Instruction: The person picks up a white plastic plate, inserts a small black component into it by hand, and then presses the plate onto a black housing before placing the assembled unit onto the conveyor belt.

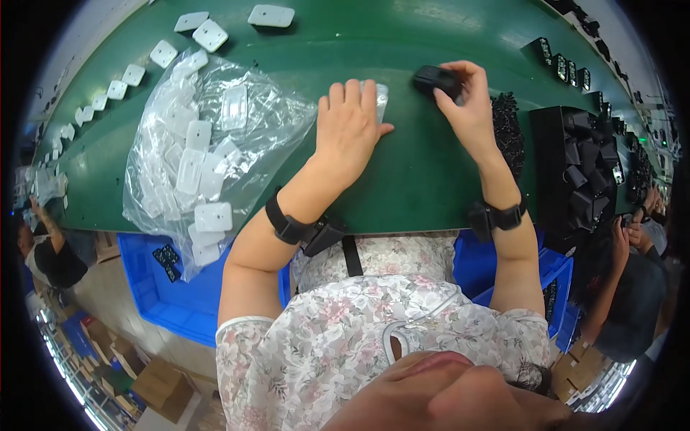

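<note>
View from the head camera, looking down on a green desk. The left hand lies palm down on the desk, fingers close together and flat over a small white plastic plate, which shows only at the fingertips on the far side. The right hand, just to the right, holds a small black part pinched between thumb and fingers, resting on or just above the desk surface (contact cannot be told). The two hands are near each other, the black part just right of the white plate. Both wrists carry black bands.

To the left lies a clear plastic bag of white plates; more white plates lie in a loose row along the far left. To the right stand a heap of small black pieces and a black tray of black parts. Blue bins sit below the near edge of the desk.
</note>
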Tool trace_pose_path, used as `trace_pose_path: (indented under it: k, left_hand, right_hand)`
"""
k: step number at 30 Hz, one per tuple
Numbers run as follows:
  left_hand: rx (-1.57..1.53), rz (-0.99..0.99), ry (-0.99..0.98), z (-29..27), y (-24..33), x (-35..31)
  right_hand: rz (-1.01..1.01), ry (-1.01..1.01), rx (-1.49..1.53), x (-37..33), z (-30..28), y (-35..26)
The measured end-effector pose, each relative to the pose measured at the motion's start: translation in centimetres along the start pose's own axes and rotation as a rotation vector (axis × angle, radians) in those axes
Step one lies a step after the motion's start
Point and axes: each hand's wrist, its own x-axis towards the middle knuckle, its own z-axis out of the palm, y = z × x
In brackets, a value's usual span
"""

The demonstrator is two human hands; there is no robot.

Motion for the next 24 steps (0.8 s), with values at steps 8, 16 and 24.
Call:
trace_pose_path:
  k: [8, 16, 24]
  left_hand:
    - [-0.289, 0.256, 0.026, 0.7, -1.5, 0.1]
    - [-0.496, 0.252, -0.098, -1.7, -3.4, 0.0]
    - [-0.281, 0.258, -0.173, -2.0, -3.5, -0.5]
  right_hand:
    - [-0.206, -0.019, -0.602, -2.0, -1.4, -1.9]
    - [-0.345, -0.255, -0.458, -2.6, 1.3, -4.5]
    - [-0.375, -0.306, -0.515, -2.6, 2.0, -3.8]
